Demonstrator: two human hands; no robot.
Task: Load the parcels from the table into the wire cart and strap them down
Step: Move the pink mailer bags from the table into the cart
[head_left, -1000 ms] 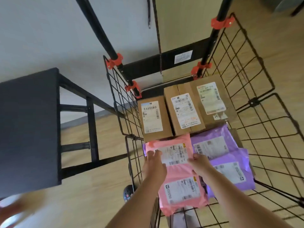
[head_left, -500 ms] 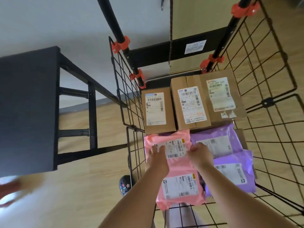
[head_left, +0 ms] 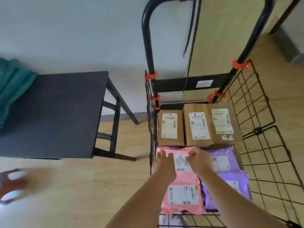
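The pink plastic mailer parcel (head_left: 182, 178) lies lengthwise in the black wire cart's (head_left: 257, 130) near-left, left hand (head_left: 164, 163) flat on it, right hand (head_left: 199, 162) curled, grip unclear; the cart's dangling black strap (head_left: 191, 46) hangs beyond, nearer the right.

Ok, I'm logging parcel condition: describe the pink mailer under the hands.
The pink mailer is a glossy, slightly wrinkled plastic bag with a white barcode label. It lies flat at the left side of the wire cart, just before the cardboard boxes, overlapping a purple mailer and apparently a second pink one nearer the camera. The left hand rests flat on its left corner; the right hand curls its fingers on the label.
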